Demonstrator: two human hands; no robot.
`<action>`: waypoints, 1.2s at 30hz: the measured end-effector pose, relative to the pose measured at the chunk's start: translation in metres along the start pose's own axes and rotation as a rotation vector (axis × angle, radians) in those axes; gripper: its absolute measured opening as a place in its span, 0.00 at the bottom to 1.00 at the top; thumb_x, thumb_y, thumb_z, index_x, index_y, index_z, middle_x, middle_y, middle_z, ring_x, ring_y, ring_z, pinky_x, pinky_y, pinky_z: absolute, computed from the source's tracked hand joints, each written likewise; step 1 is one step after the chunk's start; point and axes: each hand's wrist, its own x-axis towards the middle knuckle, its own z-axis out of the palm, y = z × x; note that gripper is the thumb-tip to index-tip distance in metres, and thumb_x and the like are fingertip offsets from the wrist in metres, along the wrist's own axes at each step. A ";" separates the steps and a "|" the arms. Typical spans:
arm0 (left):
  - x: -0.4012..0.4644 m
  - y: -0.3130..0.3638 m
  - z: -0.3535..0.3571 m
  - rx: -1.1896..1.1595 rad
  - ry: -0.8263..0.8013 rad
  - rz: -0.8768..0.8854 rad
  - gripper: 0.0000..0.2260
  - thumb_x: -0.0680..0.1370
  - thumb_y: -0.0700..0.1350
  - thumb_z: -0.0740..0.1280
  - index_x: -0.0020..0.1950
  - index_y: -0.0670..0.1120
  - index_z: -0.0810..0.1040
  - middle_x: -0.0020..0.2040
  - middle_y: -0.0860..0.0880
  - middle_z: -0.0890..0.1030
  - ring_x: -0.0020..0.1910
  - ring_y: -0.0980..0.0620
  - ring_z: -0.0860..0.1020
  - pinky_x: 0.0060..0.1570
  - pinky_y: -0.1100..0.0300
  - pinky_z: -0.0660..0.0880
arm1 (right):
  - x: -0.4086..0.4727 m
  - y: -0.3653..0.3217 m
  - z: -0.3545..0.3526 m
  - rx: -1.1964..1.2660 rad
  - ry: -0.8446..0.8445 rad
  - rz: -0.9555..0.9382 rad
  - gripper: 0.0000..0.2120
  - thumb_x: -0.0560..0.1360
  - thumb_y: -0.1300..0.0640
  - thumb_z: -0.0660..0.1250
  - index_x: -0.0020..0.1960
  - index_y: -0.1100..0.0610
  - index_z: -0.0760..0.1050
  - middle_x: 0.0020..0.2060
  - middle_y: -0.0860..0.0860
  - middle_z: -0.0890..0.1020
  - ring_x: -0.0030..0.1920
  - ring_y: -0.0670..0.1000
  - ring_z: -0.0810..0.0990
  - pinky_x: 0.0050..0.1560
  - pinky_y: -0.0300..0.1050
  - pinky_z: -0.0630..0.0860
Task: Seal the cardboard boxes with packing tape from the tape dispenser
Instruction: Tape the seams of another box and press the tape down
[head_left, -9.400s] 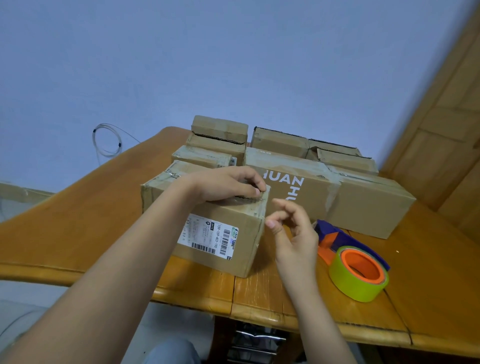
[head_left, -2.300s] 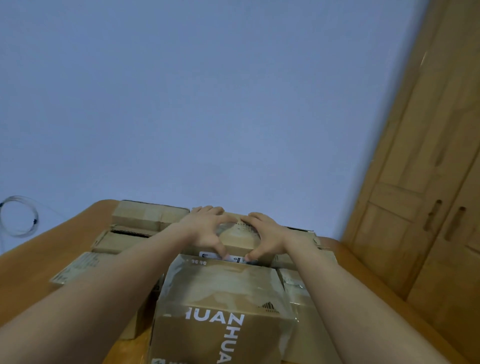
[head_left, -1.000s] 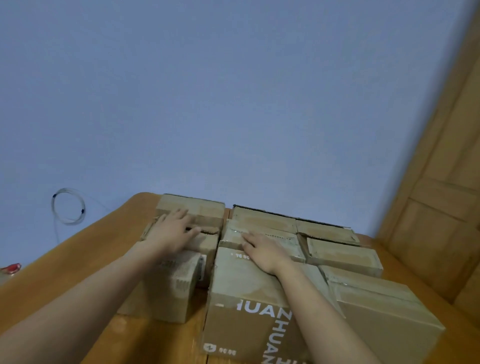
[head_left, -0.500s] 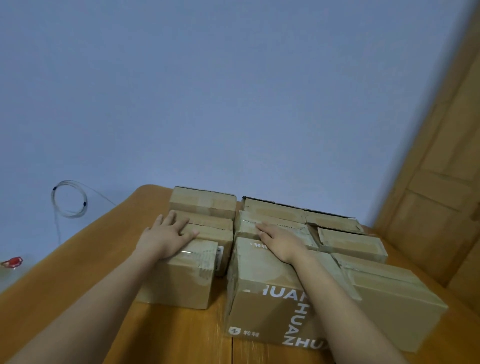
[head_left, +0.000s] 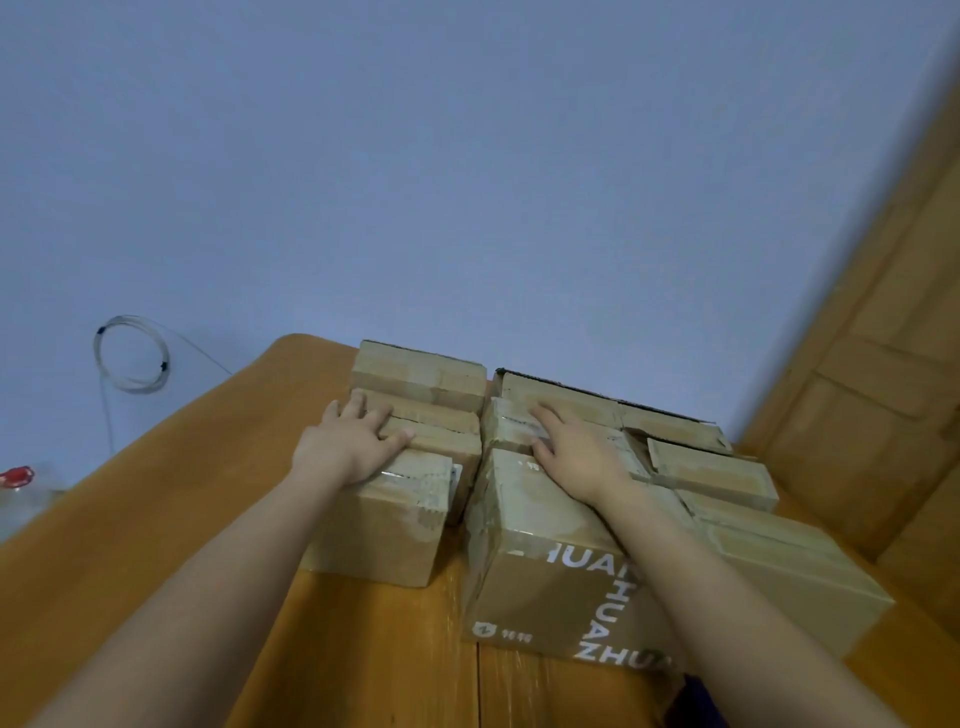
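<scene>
Hands flat, fingers spread: my left hand (head_left: 349, 446) presses the boxes (head_left: 415, 410) at ten o'clock, right hand (head_left: 576, 451) at one. Dispenser's out of view; shoving harder could topple that stack.

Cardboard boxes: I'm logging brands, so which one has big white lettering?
The large box nearest the camera, under the right forearm: white letters run across its front face; the others look plain.

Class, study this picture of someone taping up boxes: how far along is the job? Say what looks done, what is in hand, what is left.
Done: the printed box and the near left box show glossy tape over their tops. In hand: no taping; the left hand and right hand rest flat on the boxes. Left: a rear box shows a dark gap at its flap, so it looks unsealed.
</scene>
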 end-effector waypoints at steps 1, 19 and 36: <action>0.000 0.000 0.000 -0.005 0.004 0.002 0.31 0.78 0.69 0.45 0.78 0.58 0.50 0.80 0.51 0.43 0.78 0.43 0.47 0.70 0.41 0.58 | 0.001 -0.006 -0.003 -0.027 0.033 -0.033 0.22 0.81 0.55 0.55 0.75 0.55 0.61 0.75 0.51 0.61 0.71 0.53 0.64 0.65 0.45 0.65; -0.002 0.000 -0.003 -0.002 -0.003 0.022 0.33 0.77 0.69 0.50 0.78 0.56 0.52 0.80 0.49 0.43 0.75 0.41 0.54 0.67 0.44 0.62 | 0.085 -0.107 0.006 -0.020 -0.513 -0.037 0.32 0.71 0.62 0.67 0.73 0.57 0.62 0.66 0.55 0.71 0.62 0.56 0.73 0.61 0.53 0.74; 0.000 -0.016 -0.014 -0.313 -0.009 0.129 0.31 0.79 0.58 0.62 0.77 0.48 0.59 0.79 0.51 0.49 0.77 0.46 0.55 0.73 0.39 0.51 | 0.072 -0.099 0.006 0.075 -0.224 -0.037 0.19 0.75 0.59 0.68 0.66 0.56 0.75 0.61 0.56 0.77 0.60 0.57 0.76 0.59 0.46 0.73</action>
